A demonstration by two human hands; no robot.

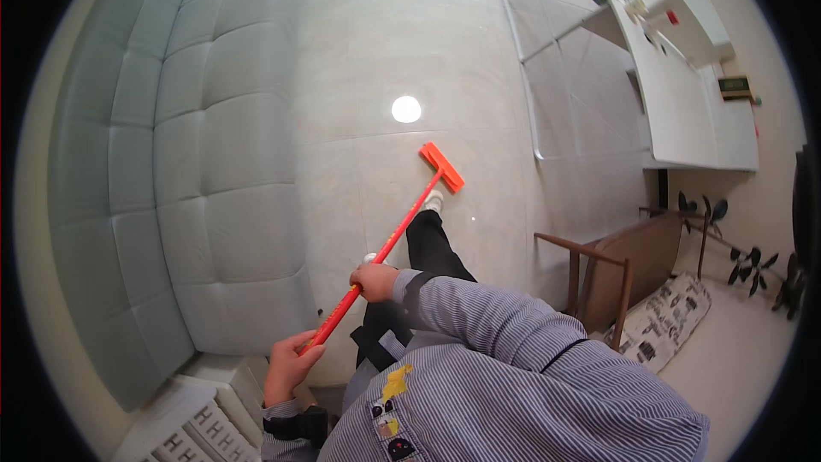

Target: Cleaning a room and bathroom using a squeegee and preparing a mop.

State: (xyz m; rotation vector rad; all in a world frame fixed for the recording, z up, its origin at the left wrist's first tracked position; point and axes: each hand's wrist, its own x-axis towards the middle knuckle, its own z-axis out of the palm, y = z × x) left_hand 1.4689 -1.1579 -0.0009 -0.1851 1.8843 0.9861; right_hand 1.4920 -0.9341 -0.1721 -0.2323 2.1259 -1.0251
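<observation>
A broom with a red pole [401, 229] and an orange head [441, 167] slants across the picture, its head on the pale tiled floor just beyond my forward shoe. Around the middle of the pole my right hand [375, 282] is closed, the arm in a striped sleeve reaching across my body. Lower down, my left hand [292, 362] grips the pole's upper end, thumb and fingers around it. The bristles or blade under the head cannot be made out.
A tufted grey sofa [231, 141] runs along the left. On the right are a white desk [680, 115], a metal frame [526, 64], a wooden armchair [632, 263], a patterned cushion [667, 321] and a dark-leaved plant [750, 263]. White slotted baskets [211, 427] stand at lower left.
</observation>
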